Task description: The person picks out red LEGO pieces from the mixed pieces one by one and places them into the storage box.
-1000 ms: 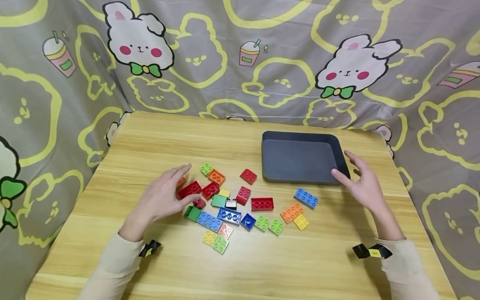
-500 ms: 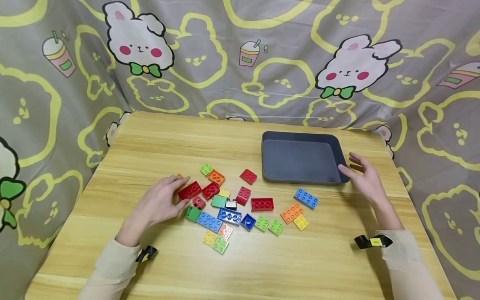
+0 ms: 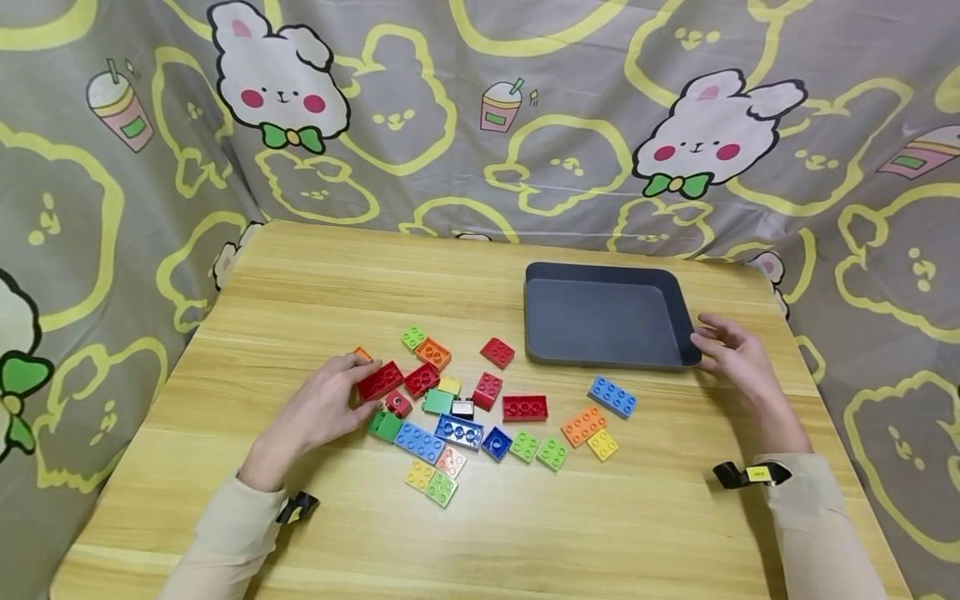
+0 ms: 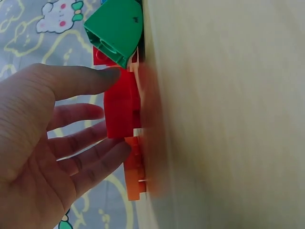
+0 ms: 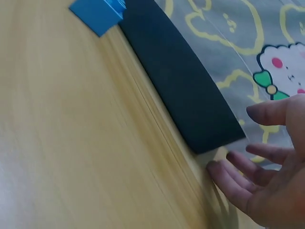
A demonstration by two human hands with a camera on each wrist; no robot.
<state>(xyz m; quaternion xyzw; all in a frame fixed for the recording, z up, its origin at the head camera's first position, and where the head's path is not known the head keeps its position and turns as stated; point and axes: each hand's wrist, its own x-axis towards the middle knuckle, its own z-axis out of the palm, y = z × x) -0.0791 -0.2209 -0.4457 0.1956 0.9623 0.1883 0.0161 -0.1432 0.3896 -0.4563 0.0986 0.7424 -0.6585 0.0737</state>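
In the head view my left hand (image 3: 318,404) is at the left edge of a heap of toy building bricks. Its thumb and index finger lie beside a red brick (image 3: 380,381), turned underside up. The left wrist view has the thumb tip at one end of that red brick (image 4: 120,107), other fingers spread loosely; firm contact cannot be told. An orange brick (image 4: 133,167) and a green curved brick (image 4: 116,31) sit either side. My right hand (image 3: 738,362) is beside the dark grey tray (image 3: 615,362), fingers loosely bent, holding nothing; the right wrist view shows its fingertips near the tray's corner.
Several more bricks spread across the wooden table (image 3: 525,533), among them a blue brick (image 3: 612,397), an orange brick (image 3: 584,426) and a red brick (image 3: 497,352). A red brick with an eye (image 3: 398,404) lies near my left thumb. A patterned curtain (image 3: 420,167) surrounds the table.
My left hand has drawn in closer around the red brick, its thumb and index finger nearer together. My right hand has moved slightly right along the tray's side. The bricks look unmoved.
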